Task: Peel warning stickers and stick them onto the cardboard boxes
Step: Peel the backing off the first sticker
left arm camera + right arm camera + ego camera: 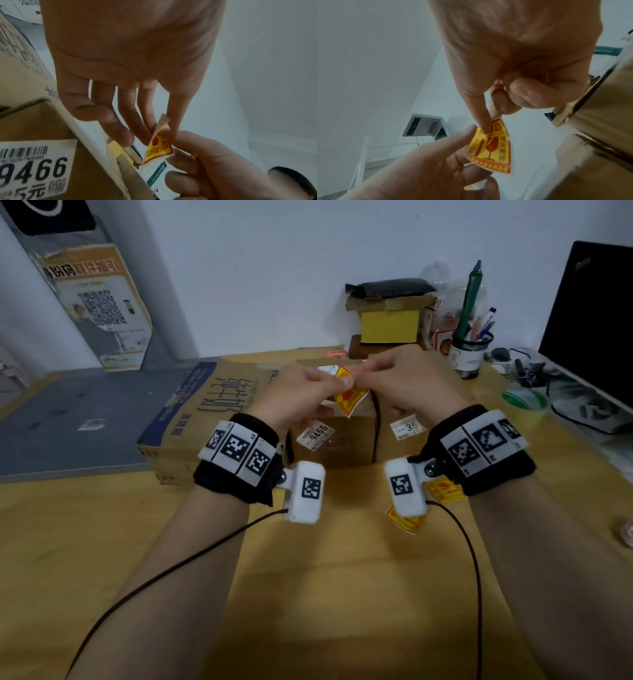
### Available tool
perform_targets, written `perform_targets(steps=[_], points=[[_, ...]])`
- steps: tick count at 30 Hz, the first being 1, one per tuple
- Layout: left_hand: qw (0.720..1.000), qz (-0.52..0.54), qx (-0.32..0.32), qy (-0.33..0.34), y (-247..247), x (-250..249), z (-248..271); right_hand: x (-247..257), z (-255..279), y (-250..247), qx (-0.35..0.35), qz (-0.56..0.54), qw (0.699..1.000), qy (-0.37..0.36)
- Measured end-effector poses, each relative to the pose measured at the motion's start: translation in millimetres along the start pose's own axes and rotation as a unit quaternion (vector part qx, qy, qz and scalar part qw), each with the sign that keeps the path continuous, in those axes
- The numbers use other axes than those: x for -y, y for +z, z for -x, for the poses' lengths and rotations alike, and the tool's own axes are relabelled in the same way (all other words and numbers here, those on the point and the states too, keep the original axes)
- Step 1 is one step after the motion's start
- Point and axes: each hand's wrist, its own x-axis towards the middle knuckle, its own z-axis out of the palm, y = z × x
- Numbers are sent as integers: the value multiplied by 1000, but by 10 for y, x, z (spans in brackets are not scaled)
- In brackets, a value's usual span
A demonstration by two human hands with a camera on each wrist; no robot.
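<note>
I hold a yellow and red warning sticker [347, 397] [158, 146] [491, 148] between both hands above the cardboard boxes. My left hand [337, 386] [164, 129] pinches its upper edge, where a pale corner curls away. My right hand [363, 374] [489, 128] pinches the top from the other side, index finger pressed on the printed face. Below stand a box [329, 455] labelled 9466 and a second box [394, 450] with a white label. A large printed carton [205, 412] lies to their left. Two more stickers [443, 491] lie on the table under my right wrist.
A wooden table [308, 594] extends toward me; its left edge drops to a grey floor. At the back right are a stack of small boxes [390, 320], a pen cup [469, 354], a green tape roll [524, 402], cables and a black monitor [592, 330].
</note>
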Motion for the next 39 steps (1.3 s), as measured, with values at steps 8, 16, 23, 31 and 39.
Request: perform_targets(steps=[8, 16, 23, 31, 39], points=[[993, 36, -110, 23, -79, 124, -255, -126, -345, 189, -22, -89, 996, -16], [989, 39, -130, 53, -95, 275, -386, -232, -472, 250, -10, -97, 995, -16], [974, 6, -183, 136, -92, 243, -407, -199, -474, 256, -14, -102, 994, -22], [978, 9, -157, 140, -86, 201, -354, -180, -483, 325, -12, -147, 987, -58], [983, 49, -141, 104, -80, 117, -293, -185, -468, 331, 5, -181, 981, -66]])
